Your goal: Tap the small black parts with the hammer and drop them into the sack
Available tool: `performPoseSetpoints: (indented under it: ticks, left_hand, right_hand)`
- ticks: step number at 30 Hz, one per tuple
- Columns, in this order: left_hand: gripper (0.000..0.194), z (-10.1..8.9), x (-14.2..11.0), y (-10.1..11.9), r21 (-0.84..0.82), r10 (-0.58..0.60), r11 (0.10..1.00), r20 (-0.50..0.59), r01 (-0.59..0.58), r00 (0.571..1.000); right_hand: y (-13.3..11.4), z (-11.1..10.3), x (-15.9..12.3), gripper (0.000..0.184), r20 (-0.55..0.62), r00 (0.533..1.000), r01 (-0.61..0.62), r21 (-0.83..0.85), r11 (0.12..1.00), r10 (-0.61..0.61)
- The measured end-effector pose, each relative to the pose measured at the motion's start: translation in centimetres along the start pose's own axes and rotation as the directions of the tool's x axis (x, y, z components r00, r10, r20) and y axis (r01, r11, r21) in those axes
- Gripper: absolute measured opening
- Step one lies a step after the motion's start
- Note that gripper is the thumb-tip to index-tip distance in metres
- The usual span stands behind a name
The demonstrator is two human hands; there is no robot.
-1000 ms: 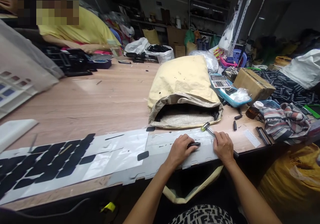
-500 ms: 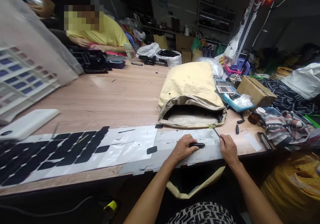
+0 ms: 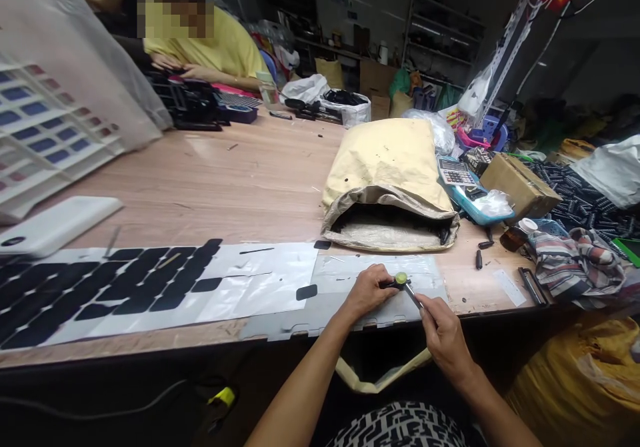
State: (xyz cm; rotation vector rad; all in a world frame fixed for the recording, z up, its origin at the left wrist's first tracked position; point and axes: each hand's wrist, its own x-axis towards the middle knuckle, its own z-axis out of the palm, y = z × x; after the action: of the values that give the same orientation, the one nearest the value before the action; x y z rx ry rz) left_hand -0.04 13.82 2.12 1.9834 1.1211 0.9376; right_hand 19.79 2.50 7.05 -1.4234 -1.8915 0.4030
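Note:
My left hand point(image 3: 367, 292) is closed on a short black rod-like part point(image 3: 389, 284), just over the grey-white sheet near the table's front edge. In my right hand point(image 3: 443, 330) is a small hammer point(image 3: 401, 278) with a metal shaft and a round yellow-green head. The hammer's head is over the tip of the black part and hides it; whether they touch I cannot tell. The grey-white sheet point(image 3: 345, 304) lies under both hands. Behind them a cream sack point(image 3: 387, 157) lies with its mouth toward me and dark pieces inside.
Black rounded pads point(image 3: 150, 287) lie in rows on white paper at the left. A calculator point(image 3: 455, 172), a cardboard box point(image 3: 520, 184) and a checked cloth point(image 3: 580, 260) are at the right. Across the table sits a person in a yellow shirt point(image 3: 235, 47).
My right hand has brought the hammer left and down from near the sack's mouth to the black part's tip. My left hand keeps its hold. The view has shifted slightly.

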Motion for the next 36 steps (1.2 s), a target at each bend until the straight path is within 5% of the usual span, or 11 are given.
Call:
performPoseSetpoints:
  ticks: [18, 23, 28, 36]
  left_hand:
    - [0.009, 0.2, -0.1, 0.0, 0.007, -0.025, 1.0, -0.019, 0.026, 0.999]
    - [0.011, 0.2, -0.1, -0.1, -0.005, -0.029, 1.0, -0.009, 0.029, 1.0]
    - [0.011, 0.2, -0.2, -0.2, -0.026, -0.012, 1.0, -0.001, 0.012, 1.0]
    - [0.018, -0.6, -1.4, 1.1, -0.154, -0.01, 0.988, 0.002, 0.01, 1.0]
  right_hand:
    - [1.7, -1.0, 0.5, 0.032, -0.091, 0.991, -0.097, -0.027, 0.995, 0.094]
    - [6.1, -2.0, 3.1, 0.035, -0.214, 0.975, -0.115, -0.285, 0.952, 0.054]
    - [9.6, -1.6, 3.9, 0.032, -0.227, 0.973, -0.117, -0.648, 0.753, -0.044]
    - [9.6, -0.9, 3.7, 0.032, -0.224, 0.972, -0.113, -0.701, 0.704, -0.068]
